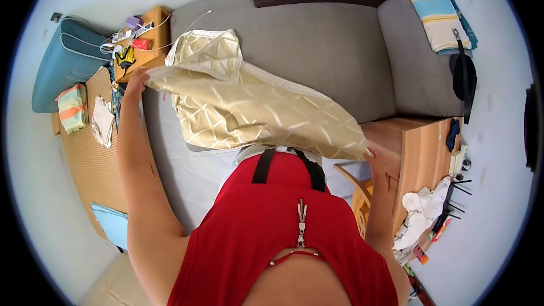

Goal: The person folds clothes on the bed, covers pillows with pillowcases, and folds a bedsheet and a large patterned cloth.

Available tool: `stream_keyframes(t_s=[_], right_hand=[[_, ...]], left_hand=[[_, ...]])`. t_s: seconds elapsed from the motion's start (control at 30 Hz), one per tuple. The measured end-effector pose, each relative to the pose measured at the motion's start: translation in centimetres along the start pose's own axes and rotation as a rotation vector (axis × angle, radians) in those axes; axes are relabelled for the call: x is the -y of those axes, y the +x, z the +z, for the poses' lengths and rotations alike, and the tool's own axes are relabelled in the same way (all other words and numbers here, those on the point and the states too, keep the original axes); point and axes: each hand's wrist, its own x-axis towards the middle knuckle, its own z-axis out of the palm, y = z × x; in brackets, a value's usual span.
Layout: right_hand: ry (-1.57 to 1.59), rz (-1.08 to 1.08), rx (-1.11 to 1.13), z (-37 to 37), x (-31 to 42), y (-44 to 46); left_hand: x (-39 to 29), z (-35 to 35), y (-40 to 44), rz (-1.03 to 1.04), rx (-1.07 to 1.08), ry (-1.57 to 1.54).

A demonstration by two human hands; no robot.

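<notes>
A gold cloth (272, 105) with a pale diamond line pattern is stretched out in front of my body. My left hand (137, 81) grips its upper left corner, beside the wooden nightstand. At the lower right corner, my right hand (375, 160) pinches the edge, close to the wooden cabinet. Part of the cloth is folded over at the upper left and lies against the grey sofa (317, 39). Folds sag along the lower middle, near my waist.
The nightstand (161, 28) at left carries cables, a red can and small items. A bed with a woven mat (93, 158) lies on the left. The wooden cabinet (428, 164) and a wooden chair (360, 192) stand at right. Folded striped towels (436, 14) rest on the sofa arm.
</notes>
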Motion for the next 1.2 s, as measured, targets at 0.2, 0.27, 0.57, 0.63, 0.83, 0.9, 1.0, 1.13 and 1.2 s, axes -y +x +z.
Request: stream_keyframes(t_s=[0.2, 0.27, 0.57, 0.63, 0.83, 0.9, 1.0, 1.13, 1.2], right_hand=[[-0.381, -0.181, -0.159, 0.4, 0.2, 0.2], [-0.363, -0.209, -0.216, 0.6, 0.1, 1.3], [-0.415, -0.321, -0.292, 0.1, 12.9, 3.3], [-0.517, -0.508, -0.328, 0.3, 14.9, 5.8], [-0.459, -0.869, 0.345, 11.7, 31.1, -2.1], [-0.404, -0.840, 0.756, 17.3, 33.9, -7.2], [-0.410, -0.803, 1.274, 23.1, 37.3, -12.9], [-0.092, -0.853, 1.645, 26.0, 41.0, -17.1], [-0.035, -0.740, 1.838, 25.9, 41.5, -17.2]], left_hand=[[1.3, -0.9, -4.5, -0.027, 0.497, 0.602], [1.6, -0.3, -4.7, 0.050, 0.652, 0.852], [2.6, 3.3, -3.7, 0.566, 0.111, 1.340], [-0.3, -1.4, -4.8, 0.631, -0.167, 1.185], [1.8, -28.1, -8.3, 0.396, -1.125, 1.239], [5.6, -43.2, -9.8, 0.472, -1.215, 1.442], [1.4, -51.4, -16.1, 0.119, -1.429, 1.082], [-11.6, -49.6, -21.6, 0.260, -1.265, 0.438], [-17.1, -49.3, -21.1, 0.323, -1.393, 0.252]])
